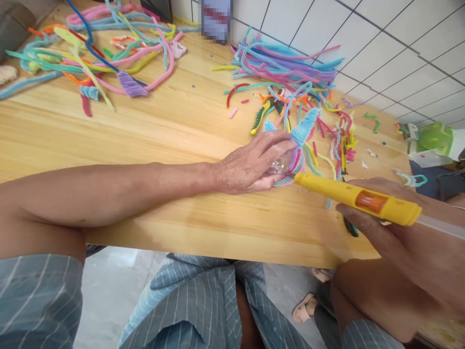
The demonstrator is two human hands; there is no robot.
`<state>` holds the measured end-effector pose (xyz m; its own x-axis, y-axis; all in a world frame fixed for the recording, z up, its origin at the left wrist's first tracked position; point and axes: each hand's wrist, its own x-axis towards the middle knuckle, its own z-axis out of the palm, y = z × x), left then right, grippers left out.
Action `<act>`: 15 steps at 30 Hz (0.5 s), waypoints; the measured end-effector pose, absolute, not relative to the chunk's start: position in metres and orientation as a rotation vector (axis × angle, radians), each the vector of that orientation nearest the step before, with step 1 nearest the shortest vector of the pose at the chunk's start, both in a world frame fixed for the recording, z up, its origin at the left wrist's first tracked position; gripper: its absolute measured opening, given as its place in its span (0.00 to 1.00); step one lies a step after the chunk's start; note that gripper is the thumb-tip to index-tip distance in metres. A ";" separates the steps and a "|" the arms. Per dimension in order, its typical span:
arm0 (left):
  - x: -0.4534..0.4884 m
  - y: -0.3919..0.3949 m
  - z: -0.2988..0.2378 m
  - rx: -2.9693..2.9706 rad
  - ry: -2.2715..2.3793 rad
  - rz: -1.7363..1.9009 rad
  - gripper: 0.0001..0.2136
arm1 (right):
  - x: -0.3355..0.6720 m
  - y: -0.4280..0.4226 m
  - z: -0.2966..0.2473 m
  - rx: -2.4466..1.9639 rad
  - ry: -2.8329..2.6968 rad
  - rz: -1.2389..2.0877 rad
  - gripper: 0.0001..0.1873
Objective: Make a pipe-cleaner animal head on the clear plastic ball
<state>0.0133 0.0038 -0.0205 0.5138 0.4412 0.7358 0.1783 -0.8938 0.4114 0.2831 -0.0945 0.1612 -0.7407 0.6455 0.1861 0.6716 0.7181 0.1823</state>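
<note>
My left hand (250,162) is closed around a clear rounded plastic piece (280,166) trimmed with pink, purple and teal pipe cleaners. A fuzzy light-blue cone (305,127) rises from its far side, and a smaller blue tip (269,126) shows behind my fingers. My right hand (394,242) grips a yellow hot glue gun (334,190), with a translucent glue stick (439,227) coming out of its back end. The gun's nozzle points left and meets the decorated edge of the clear piece; whether glue is flowing cannot be seen.
A thick bundle of pipe cleaners (286,63) lies by the tiled wall (327,24). Green-and-yellow pliers (260,118) and cut scraps lie beyond my hands. Another tangle of pipe cleaners (109,58) covers the far left. At right sits a green bag (435,138). A person's foot (304,308) shows below the table.
</note>
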 end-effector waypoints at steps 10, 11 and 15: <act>0.014 0.004 -0.020 2.459 0.532 1.330 0.32 | 0.285 -0.094 0.159 -1.052 -2.819 -0.367 0.13; 0.014 0.004 -0.020 2.459 0.529 1.329 0.32 | 0.285 -0.094 0.159 -1.059 -2.812 -0.355 0.14; 0.013 0.004 -0.018 2.473 0.530 1.300 0.31 | 0.285 -0.094 0.161 -1.076 -2.737 -0.288 0.16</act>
<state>0.0126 0.0038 -0.0183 0.5235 0.4511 0.7228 0.1831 -0.8881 0.4217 0.2850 -0.0942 0.1611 -0.7198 0.6504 0.2428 0.6867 0.7183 0.1115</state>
